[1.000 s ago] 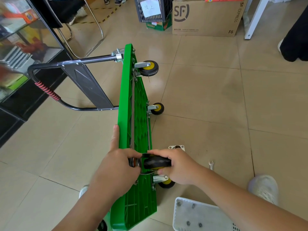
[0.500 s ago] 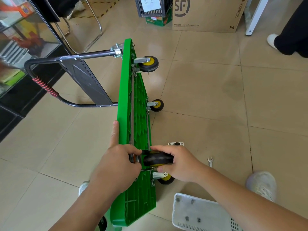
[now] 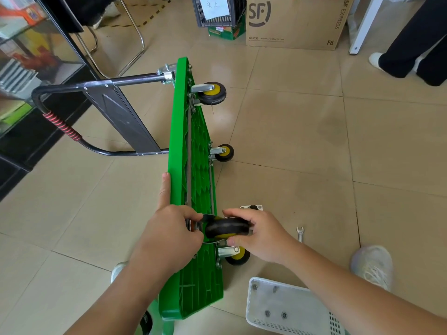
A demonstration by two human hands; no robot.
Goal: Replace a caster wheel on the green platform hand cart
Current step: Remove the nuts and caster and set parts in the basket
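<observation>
green cart (image 3: 193, 180) up on its long edge on the floor (image 3: 290, 141), underside facing right | caster wheel (image 3: 227, 228) held against that underside near the cart's near end | right hand (image 3: 262, 235) wraps the black tyre | left hand (image 3: 169, 235) pinches the caster's base, index finger straight along the cart's edge | wrench (image 3: 300, 234) lies right of the cart

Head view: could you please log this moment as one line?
cart: on its side | left hand: pinches caster wheel bracket, index finger along cart edge | right hand: grips caster wheel | wrench: on floor
</observation>
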